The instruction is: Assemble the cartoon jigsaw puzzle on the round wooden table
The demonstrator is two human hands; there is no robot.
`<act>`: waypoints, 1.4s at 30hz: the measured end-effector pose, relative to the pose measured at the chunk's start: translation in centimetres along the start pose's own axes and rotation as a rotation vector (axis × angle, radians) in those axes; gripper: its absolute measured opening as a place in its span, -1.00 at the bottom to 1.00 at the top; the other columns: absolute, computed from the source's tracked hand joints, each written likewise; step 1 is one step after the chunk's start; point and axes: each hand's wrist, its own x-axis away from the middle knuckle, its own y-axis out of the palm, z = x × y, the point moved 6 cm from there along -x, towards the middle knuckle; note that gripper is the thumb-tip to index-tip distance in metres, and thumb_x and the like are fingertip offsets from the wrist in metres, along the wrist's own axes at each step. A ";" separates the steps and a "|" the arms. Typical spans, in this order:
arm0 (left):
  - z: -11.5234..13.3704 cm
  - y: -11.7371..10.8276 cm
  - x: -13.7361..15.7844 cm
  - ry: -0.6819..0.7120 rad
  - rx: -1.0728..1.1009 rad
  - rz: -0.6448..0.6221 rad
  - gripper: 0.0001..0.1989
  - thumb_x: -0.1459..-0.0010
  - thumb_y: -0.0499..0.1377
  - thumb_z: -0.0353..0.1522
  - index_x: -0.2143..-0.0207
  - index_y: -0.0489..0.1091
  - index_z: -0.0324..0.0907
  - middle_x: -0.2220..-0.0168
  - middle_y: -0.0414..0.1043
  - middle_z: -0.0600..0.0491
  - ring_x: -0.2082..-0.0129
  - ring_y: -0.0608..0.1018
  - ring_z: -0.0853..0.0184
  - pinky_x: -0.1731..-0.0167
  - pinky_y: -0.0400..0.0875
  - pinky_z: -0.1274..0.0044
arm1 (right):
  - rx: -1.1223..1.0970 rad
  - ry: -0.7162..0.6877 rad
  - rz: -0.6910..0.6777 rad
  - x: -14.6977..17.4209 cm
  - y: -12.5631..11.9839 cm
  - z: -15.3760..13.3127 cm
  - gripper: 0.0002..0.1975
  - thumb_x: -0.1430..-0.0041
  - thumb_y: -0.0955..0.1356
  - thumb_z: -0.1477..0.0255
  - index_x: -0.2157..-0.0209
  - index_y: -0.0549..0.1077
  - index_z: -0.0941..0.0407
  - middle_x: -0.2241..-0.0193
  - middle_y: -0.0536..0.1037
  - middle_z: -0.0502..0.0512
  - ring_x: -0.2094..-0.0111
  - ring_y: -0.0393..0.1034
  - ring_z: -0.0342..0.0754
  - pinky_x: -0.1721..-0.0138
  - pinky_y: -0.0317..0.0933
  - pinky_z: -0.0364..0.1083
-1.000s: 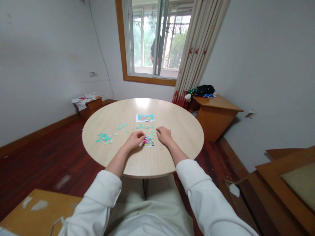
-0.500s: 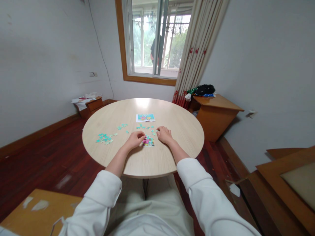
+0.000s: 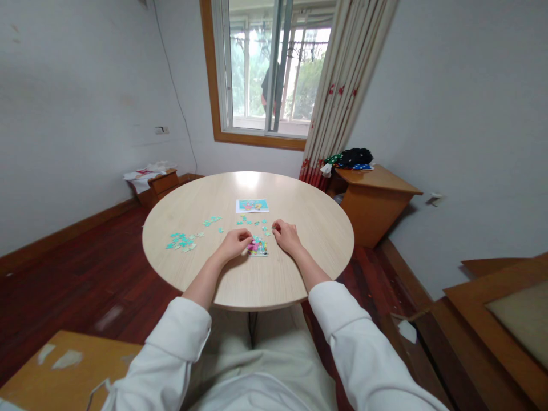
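Observation:
A partly assembled jigsaw puzzle [image 3: 260, 249], pink and colourful, lies on the round table [image 3: 295, 285] in front of me. At its upper left corner is my left hand [image 3: 235, 243], thumb and fingers pressed together; whatever they hold is hidden. My right hand [image 3: 287, 236] is just beyond the puzzle's right side, its fingertips pinched on a small puzzle piece [image 3: 274, 228], of which little shows. Several loose turquoise pieces [image 3: 264, 221] are scattered behind the puzzle. The picture sheet [image 3: 252, 206], turquoise with pink and yellow figures, lies farther back.
A pile of turquoise and pale green pieces [image 3: 181, 242] lies on the table's left, with a smaller group [image 3: 212, 220] behind it. A wooden desk [image 3: 381, 185] with dark cloth on top stands at the right. Someone [image 3: 270, 85] is visible beyond the window.
Both hands keep nearly the same places; my right fingers have shifted only slightly. The whole view has moved a little.

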 end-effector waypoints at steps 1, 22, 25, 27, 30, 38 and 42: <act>0.0 0.0 0.0 0.002 0.001 -0.004 -0.85 0.12 0.16 -0.30 0.58 0.38 -0.22 0.54 0.45 0.04 0.48 0.47 0.34 0.37 0.38 0.48 | -0.022 -0.007 0.011 0.1 -0.1 -0.1 -0.87 -0.11 0.25 0.49 0.27 0.39 0.11 0.35 0.52 0.03 0.28 0.36 -0.09 0.11 0.06 -0.06; 0.4 0.2 0.2 0.008 -0.002 -0.031 -0.84 0.10 0.15 -0.29 0.57 0.37 -0.22 0.53 0.43 0.03 0.45 0.48 0.32 0.37 0.37 0.48 | -1.112 0.446 0.469 0.4 -0.7 6.6 -0.72 0.15 0.42 0.32 0.38 0.46 0.21 0.59 0.50 0.04 0.59 0.35 -0.20 0.61 0.20 -0.23; 0.4 0.2 0.2 0.000 -0.009 -0.036 -0.83 0.11 0.15 -0.29 0.57 0.36 -0.22 0.53 0.44 0.03 0.45 0.48 0.32 0.36 0.37 0.48 | -1.119 0.441 0.473 0.4 -0.6 6.7 -0.70 0.18 0.43 0.32 0.37 0.46 0.21 0.58 0.51 0.05 0.58 0.36 -0.19 0.61 0.20 -0.23; 0.5 0.3 0.2 -0.005 -0.009 -0.041 -0.83 0.11 0.14 -0.29 0.56 0.36 -0.23 0.53 0.44 0.03 0.45 0.47 0.32 0.36 0.36 0.48 | -1.120 0.438 0.482 0.4 -0.6 6.7 -0.70 0.19 0.43 0.33 0.38 0.47 0.22 0.58 0.51 0.05 0.58 0.36 -0.19 0.60 0.20 -0.23; 0.5 0.3 0.2 -0.013 0.002 -0.046 -0.83 0.11 0.14 -0.28 0.57 0.35 -0.22 0.53 0.44 0.03 0.45 0.47 0.32 0.36 0.36 0.48 | -1.108 0.435 0.483 0.4 -0.7 6.7 -0.71 0.20 0.43 0.35 0.38 0.47 0.21 0.58 0.51 0.04 0.58 0.36 -0.19 0.60 0.20 -0.23; 0.6 0.4 0.3 -0.011 -0.016 -0.053 -0.84 0.09 0.13 -0.30 0.56 0.36 -0.23 0.53 0.44 0.02 0.45 0.48 0.32 0.37 0.36 0.48 | -1.063 0.418 0.480 0.5 -1.0 6.4 -0.66 0.27 0.43 0.37 0.36 0.47 0.20 0.54 0.51 0.04 0.58 0.32 -0.21 0.60 0.19 -0.22; 0.4 0.4 0.3 -0.011 -0.018 -0.056 -0.84 0.09 0.14 -0.30 0.55 0.37 -0.24 0.52 0.44 0.02 0.45 0.47 0.33 0.38 0.35 0.49 | -1.027 0.404 0.471 0.5 -1.0 6.4 -0.62 0.30 0.44 0.30 0.37 0.45 0.20 0.53 0.50 0.04 0.57 0.31 -0.20 0.59 0.19 -0.20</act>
